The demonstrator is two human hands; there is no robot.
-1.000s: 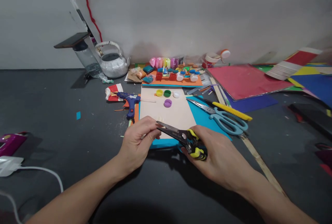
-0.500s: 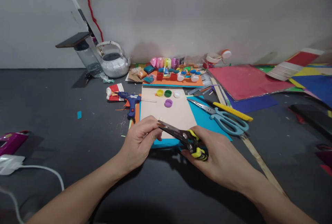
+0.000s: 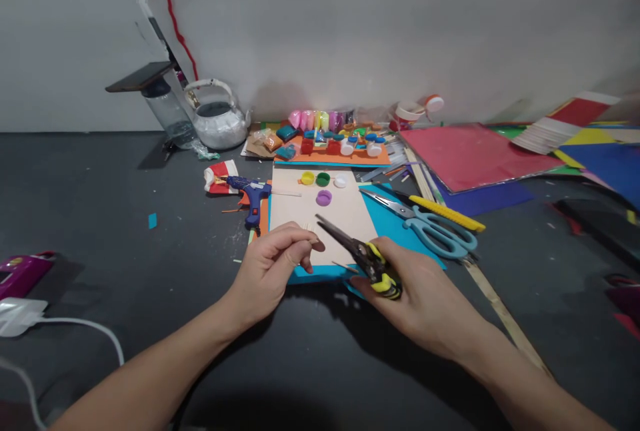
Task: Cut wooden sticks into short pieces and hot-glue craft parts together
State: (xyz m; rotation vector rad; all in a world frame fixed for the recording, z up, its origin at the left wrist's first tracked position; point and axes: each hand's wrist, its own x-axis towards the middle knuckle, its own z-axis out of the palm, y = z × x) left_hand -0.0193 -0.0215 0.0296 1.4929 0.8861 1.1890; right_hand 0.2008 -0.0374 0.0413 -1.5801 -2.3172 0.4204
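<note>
My right hand (image 3: pixel 420 298) is wrapped round black snips (image 3: pixel 363 251) with yellow-marked handles. Their long blade points up and left, and a thin dark edge below it looks like the other blade, spread away. My left hand (image 3: pixel 273 268) is closed in a pinch close by, with a tiny pale tip at the fingertips, too small to name. Both hands hover over the near edge of a cream sheet (image 3: pixel 345 238) on blue paper. On the sheet lie a yellow cap (image 3: pixel 307 179), a green cap (image 3: pixel 323 180), a white cap (image 3: pixel 341 181) and a purple cap (image 3: pixel 324 198).
A blue glue gun (image 3: pixel 255 201) lies left of the sheet. To the right are blue-handled scissors (image 3: pixel 435 231) and a yellow cutter (image 3: pixel 447 213). Paint pots (image 3: pixel 334 146) stand behind, near a silver kettle (image 3: pixel 221 128). A red sheet (image 3: pixel 480 154) lies at right.
The snips have drawn back to the right, away from my left fingertips, and their blades appear wider apart. My left hand has barely moved and keeps its pinch.
</note>
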